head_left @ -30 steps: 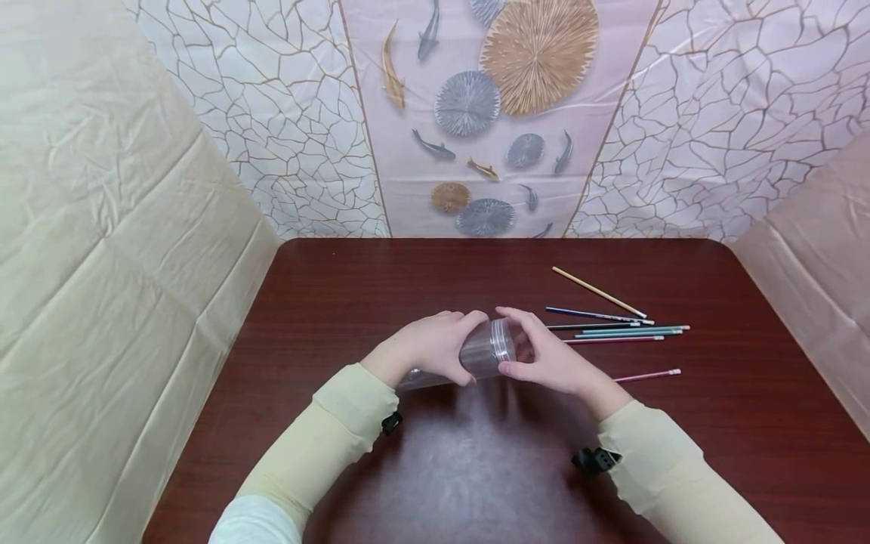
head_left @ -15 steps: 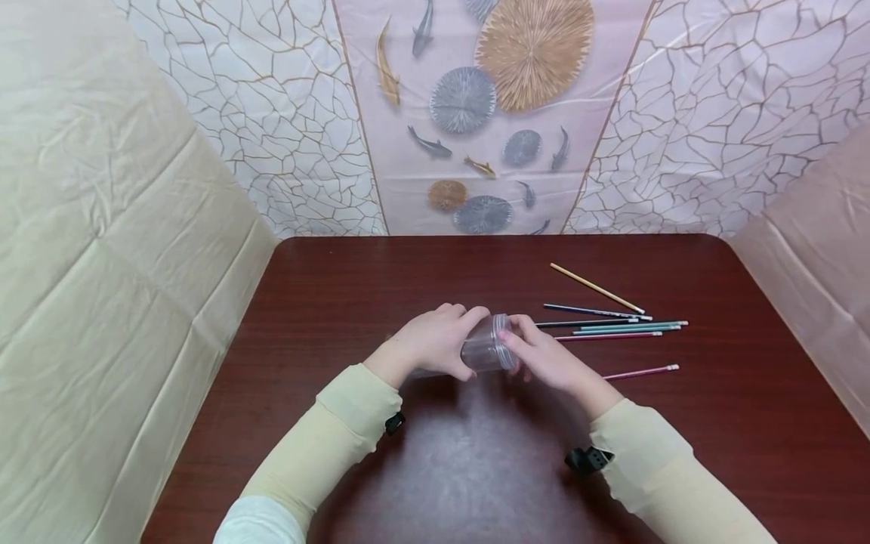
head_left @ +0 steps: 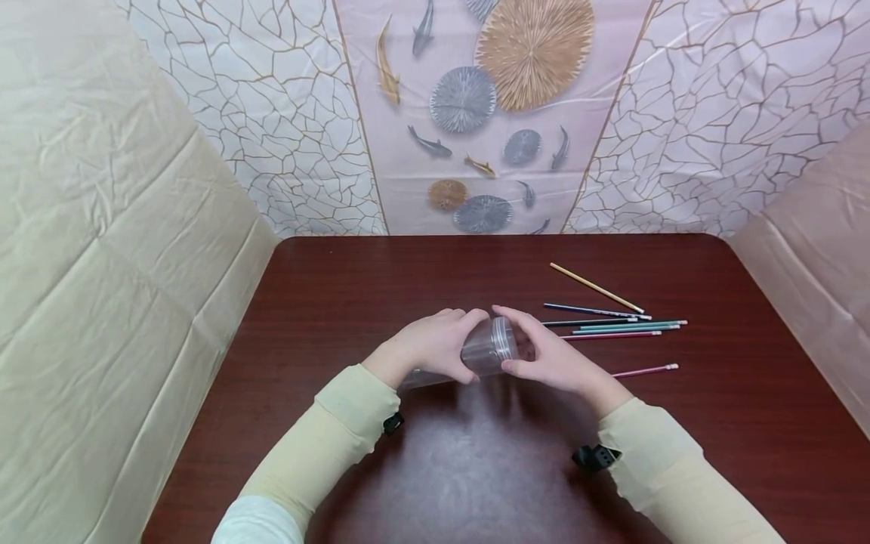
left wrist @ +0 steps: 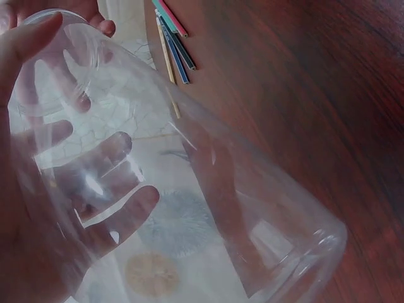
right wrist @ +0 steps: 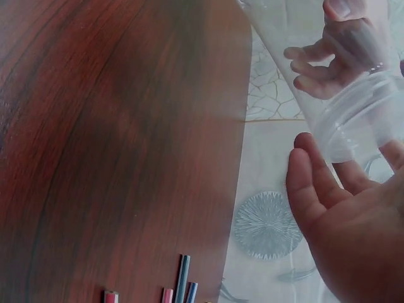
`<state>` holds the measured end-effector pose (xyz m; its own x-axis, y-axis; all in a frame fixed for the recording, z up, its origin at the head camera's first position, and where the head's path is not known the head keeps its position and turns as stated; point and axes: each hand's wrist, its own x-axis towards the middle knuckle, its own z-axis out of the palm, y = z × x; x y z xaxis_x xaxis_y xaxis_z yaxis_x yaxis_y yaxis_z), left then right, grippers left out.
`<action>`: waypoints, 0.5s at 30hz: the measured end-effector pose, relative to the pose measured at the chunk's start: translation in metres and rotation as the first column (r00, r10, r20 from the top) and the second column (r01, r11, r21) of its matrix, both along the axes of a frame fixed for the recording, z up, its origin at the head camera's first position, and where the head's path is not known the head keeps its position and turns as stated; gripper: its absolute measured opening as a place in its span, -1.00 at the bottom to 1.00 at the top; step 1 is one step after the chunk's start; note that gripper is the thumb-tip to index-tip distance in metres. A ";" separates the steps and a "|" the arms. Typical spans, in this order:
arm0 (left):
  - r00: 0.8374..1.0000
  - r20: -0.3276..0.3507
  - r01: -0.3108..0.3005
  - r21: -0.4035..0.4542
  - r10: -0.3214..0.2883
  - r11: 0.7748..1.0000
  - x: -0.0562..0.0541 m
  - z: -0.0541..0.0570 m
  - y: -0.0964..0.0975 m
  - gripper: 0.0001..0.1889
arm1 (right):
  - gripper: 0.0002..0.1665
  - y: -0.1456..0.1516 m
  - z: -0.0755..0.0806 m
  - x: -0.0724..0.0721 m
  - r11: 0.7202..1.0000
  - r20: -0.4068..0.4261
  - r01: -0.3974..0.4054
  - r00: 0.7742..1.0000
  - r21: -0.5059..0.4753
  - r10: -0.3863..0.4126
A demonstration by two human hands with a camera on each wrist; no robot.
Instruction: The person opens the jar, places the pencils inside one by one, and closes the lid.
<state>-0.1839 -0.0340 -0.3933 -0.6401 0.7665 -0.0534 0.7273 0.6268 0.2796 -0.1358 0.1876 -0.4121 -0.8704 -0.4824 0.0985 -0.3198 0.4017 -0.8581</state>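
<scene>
A large clear plastic jar [head_left: 479, 353] lies tilted on its side over the table, its ribbed clear screw lid [head_left: 503, 340] facing right. My left hand [head_left: 431, 344] grips the jar's body from above, thumb on the near side; through the clear wall in the left wrist view, its fingers [left wrist: 120, 151] show on the other side. Around the lid end, my right hand [head_left: 560, 361] curls, thumb below and fingers over the far side. In the right wrist view its fingertips [right wrist: 302, 158] are right at the rim. Nothing shows inside the jar.
Several loose pencils lie right of the hands on the dark red table [head_left: 326, 302]: a yellow pencil [head_left: 598, 289], a dark blue pencil [head_left: 587, 309], teal pencils [head_left: 628, 328] and a pink pencil [head_left: 646, 371]. A patterned cloth [head_left: 476, 166] hangs behind the table.
My right hand turned about the lid end, its thumb swinging up over the rim and then back down to the near side. The left hand and jar have stayed nearly still.
</scene>
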 end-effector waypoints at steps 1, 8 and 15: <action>1.000 -0.003 -0.001 -0.001 0.001 1.000 0.000 0.000 0.000 -0.08 | -0.07 0.001 0.000 0.000 1.000 0.006 0.011 1.000 -0.001 -0.011; 0.994 -0.105 -0.022 -0.044 0.017 0.999 0.003 0.002 0.002 -0.08 | -0.31 -0.003 0.006 0.000 0.976 0.195 0.209 0.956 0.063 -0.218; 0.978 -0.209 -0.025 -0.103 0.003 0.994 0.006 0.004 0.006 -0.11 | -0.33 -0.010 0.008 0.000 0.975 0.316 0.199 0.923 0.103 -0.222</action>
